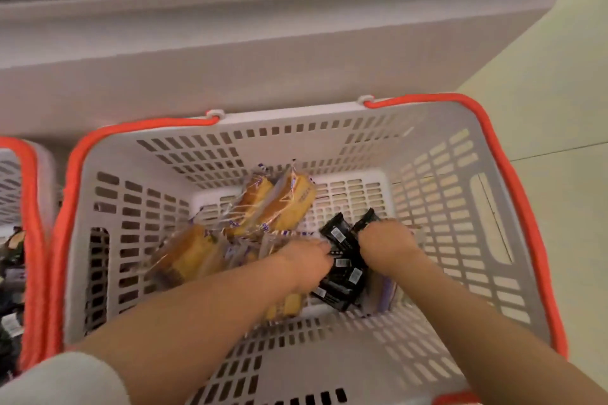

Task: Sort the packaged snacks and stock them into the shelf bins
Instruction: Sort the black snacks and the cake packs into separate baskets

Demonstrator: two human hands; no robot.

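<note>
Both hands reach into slotted plastic basket [487, 207]: right hand [386, 248] grips glossy black packets [342, 270]; left hand [304, 265] blurred, fingers' state unclear.

Basket [329, 115] open on top, slotted walls on all four sides. Far right corner of basket floor bare. Clear-wrapped cakes [273, 204] block far middle and left side of floor. Black packets [342, 276] heaped at near right. Left hand [306, 263] and right hand [386, 245] fill near middle. Second basket [29, 240] just beside left wall; grey cabinet front [263, 59] close behind far wall.
</note>
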